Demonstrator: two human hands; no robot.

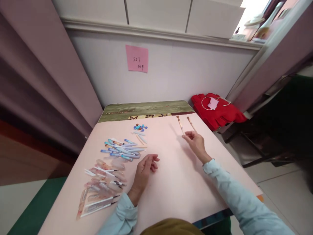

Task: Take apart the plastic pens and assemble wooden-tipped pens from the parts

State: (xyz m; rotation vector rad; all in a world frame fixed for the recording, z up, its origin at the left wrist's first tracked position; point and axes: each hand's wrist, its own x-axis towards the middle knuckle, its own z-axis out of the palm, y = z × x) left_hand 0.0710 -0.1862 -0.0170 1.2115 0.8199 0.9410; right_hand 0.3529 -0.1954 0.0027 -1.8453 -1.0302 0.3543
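My right hand [195,143] pinches the near end of a slim pen [180,124] with a brown topper, at the far right of the table. A second similar pen [191,124] lies beside it. My left hand [146,165] rests loosely curled near the middle, its fingers slightly apart and nothing visible in them. Just left of it is a pile of blue and purple pen barrels [122,150], a few with brown parts. Nearer me lie clear-wrapped pen refills [105,181] with white tubes and dark tips. Small blue and brown caps or toppers [140,127] sit in a cluster behind.
Pale pink paper [168,192] covers most of the table, whose green wood-patterned top [146,108] shows at the back. A red cloth bundle [217,112] with a white cable stands beyond the right edge. A pink note [137,58] is stuck on the wall.
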